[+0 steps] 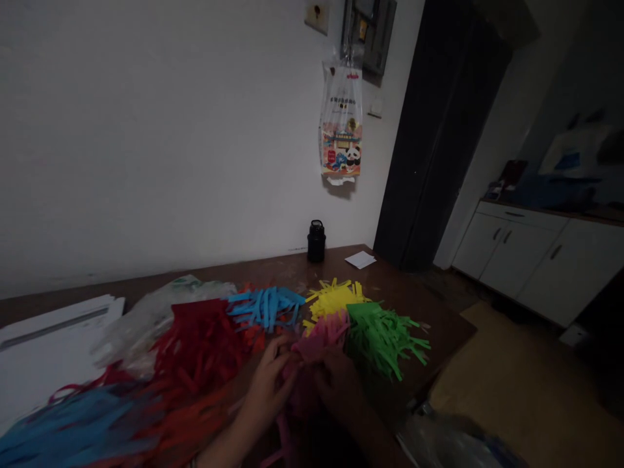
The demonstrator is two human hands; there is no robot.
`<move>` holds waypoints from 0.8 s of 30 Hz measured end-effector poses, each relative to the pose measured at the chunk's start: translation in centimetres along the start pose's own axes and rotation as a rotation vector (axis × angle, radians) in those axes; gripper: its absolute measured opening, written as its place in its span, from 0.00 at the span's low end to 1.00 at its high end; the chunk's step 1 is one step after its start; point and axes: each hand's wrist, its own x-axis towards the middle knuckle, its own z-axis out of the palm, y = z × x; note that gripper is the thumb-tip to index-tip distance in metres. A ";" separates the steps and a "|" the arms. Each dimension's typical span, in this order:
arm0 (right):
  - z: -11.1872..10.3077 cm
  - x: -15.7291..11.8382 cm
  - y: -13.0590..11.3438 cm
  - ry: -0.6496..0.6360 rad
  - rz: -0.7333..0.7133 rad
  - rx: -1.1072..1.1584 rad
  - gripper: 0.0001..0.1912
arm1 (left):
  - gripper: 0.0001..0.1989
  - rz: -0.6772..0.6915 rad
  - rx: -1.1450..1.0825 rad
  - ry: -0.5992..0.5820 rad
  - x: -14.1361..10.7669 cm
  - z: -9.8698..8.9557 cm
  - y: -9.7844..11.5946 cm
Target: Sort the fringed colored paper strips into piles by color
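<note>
Near the table's front edge, my left hand (273, 377) and my right hand (336, 380) are close together, both with bent fingers on a piece of pink fringed material (312, 346). Its strips spread up beyond the hands, and more pink hangs below them. Just behind lies a yellow fringed bundle (336, 298), with a green one (385, 335) to the right. A light blue bundle (268, 307) and a dark red one (202, 341) lie to the left. The fingertips are dim and partly blurred.
On the brown table (404, 292) are a black bottle (316, 242), white paper (361, 260), a clear plastic bag (141, 318) and large white sheets (43, 364). Blue strips (82, 422) and orange strips (195, 419) lie front left. A printed bag (342, 130) hangs on the wall.
</note>
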 end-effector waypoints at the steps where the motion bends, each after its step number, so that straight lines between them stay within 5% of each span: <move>1: -0.1 0.0 -0.1 0.002 0.000 0.008 0.09 | 0.09 -0.013 -0.008 -0.007 0.0 0.0 0.0; 10: 0.0 0.4 0.1 0.011 0.065 0.085 0.01 | 0.09 -0.062 -0.049 -0.035 -0.1 0.0 0.0; 24: -0.4 0.7 0.5 -0.005 0.200 0.255 0.08 | 0.08 -0.062 -0.066 -0.030 -0.2 0.1 0.5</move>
